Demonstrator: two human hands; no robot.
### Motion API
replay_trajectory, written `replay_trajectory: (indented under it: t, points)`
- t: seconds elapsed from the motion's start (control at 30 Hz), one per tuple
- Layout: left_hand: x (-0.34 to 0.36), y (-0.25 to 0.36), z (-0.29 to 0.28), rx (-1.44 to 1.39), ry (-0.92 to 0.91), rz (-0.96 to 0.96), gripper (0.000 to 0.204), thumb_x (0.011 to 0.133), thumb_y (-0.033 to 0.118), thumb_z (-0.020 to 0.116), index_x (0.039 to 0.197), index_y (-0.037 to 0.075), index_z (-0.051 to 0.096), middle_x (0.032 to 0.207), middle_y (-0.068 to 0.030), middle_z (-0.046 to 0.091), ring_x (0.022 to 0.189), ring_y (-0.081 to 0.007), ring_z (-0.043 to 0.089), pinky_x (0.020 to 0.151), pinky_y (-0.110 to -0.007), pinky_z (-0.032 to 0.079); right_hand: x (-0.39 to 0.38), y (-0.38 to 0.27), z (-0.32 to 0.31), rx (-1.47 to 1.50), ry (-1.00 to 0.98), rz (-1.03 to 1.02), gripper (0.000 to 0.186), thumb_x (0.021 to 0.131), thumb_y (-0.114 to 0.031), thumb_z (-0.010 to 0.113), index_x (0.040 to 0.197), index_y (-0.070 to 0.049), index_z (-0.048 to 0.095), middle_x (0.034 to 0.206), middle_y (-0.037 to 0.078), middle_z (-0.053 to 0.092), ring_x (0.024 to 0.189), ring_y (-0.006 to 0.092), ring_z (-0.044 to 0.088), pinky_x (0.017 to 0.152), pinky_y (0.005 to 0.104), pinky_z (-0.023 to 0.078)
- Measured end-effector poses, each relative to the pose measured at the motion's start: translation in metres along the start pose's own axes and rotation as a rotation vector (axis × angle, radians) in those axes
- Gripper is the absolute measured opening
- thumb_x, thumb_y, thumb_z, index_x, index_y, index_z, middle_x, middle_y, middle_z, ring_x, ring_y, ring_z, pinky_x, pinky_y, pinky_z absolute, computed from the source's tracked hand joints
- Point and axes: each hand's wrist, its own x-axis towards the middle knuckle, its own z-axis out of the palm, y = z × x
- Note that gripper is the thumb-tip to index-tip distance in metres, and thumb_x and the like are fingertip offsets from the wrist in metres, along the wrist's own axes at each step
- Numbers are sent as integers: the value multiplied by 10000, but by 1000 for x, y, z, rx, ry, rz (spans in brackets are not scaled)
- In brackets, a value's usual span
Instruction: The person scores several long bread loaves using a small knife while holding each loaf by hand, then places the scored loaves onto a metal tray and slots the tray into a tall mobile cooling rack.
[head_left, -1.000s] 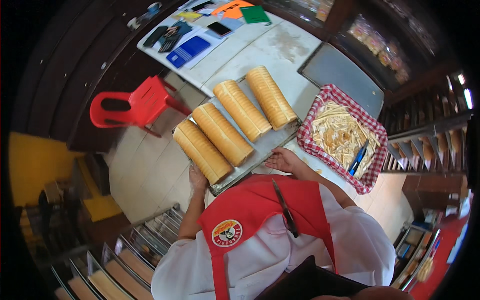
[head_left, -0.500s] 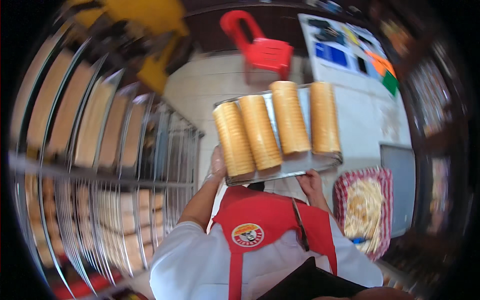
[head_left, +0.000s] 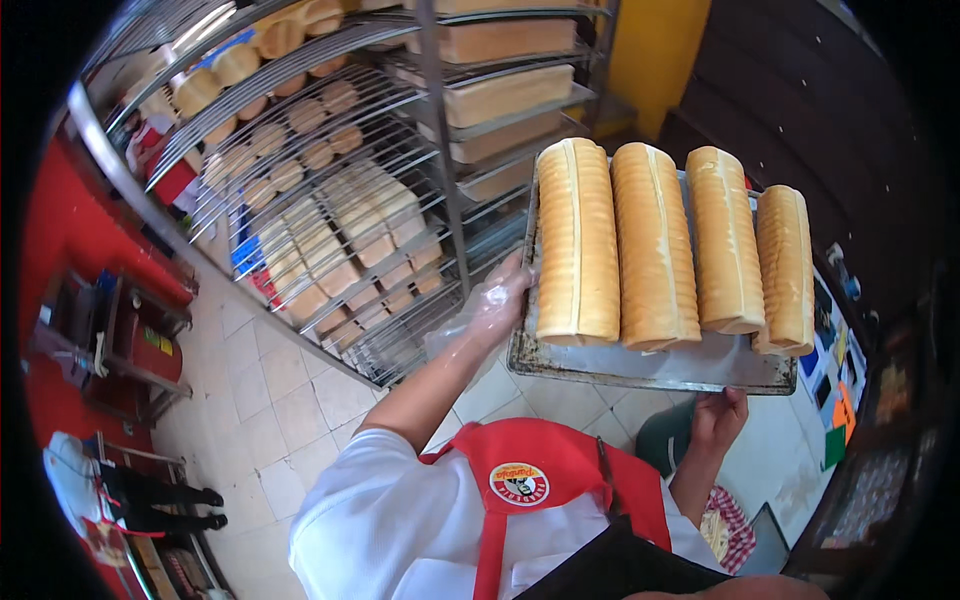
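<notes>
A metal baking tray (head_left: 640, 372) is held up in front of me with several long, ridged golden loaves (head_left: 655, 250) lying side by side on it. My left hand (head_left: 500, 297), in a clear plastic glove, grips the tray's left edge; some of its fingers are hidden beyond the rim. At the near edge, toward the right corner, my right hand (head_left: 718, 418) is closed on the rim, its thumb side showing. The loaves point away from me, and the rightmost sits nearest the tray's right edge.
A tall wire rack (head_left: 440, 150) with breads and loaf pans stands close on the left. Right of me is a white table (head_left: 790, 440) with papers and a checked-cloth basket (head_left: 735, 525). A dark green bin (head_left: 665, 440) stands beneath the tray. Another person (head_left: 130, 490) stands far left.
I have turned left, so the rack now fills the upper left and the red chair is out of view. The loaded tray has come up closer, still in both hands.
</notes>
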Motion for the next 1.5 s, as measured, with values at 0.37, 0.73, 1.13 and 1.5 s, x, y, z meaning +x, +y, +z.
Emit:
replay_trajectory:
  t: [0.37, 0.73, 1.13, 1.5]
  points:
    - [-177, 108, -109, -388, 32, 43, 1012, 617, -8, 526, 1503, 109, 51, 1491, -68, 242, 1319, -176, 315, 1037, -286, 314, -49, 79, 112, 21, -209, 214, 558, 729, -38, 485, 1286, -51, 462, 1248, 99, 560, 1149, 263, 538, 960, 453, 445]
    - [-278, 201, -174, -341, 160, 80, 898, 752, 4, 528, 1502, 123, 48, 1433, -73, 350, 1241, -186, 424, 1017, -324, 350, -84, 128, 200, 77, -264, 220, 530, 740, -9, 490, 1269, -48, 484, 1236, 96, 573, 1134, 262, 553, 995, 440, 433]
    - [-241, 266, -185, -483, 41, 549, 605, 793, 12, 522, 1356, 78, 312, 1263, -82, 487, 1147, -206, 509, 992, -361, 418, -5, 133, 331, 43, -535, 170, 270, 801, -5, 530, 1068, -30, 560, 1063, 103, 632, 1010, 241, 607, 923, 409, 491]
    - [-189, 267, -227, -568, 139, 594, 502, 789, 112, 591, 1250, 72, 396, 1130, -125, 530, 1019, -271, 571, 884, -454, 502, 57, 199, 377, 37, -521, 310, 287, 830, 6, 516, 1116, -4, 503, 1116, 121, 601, 1069, 272, 582, 956, 465, 485]
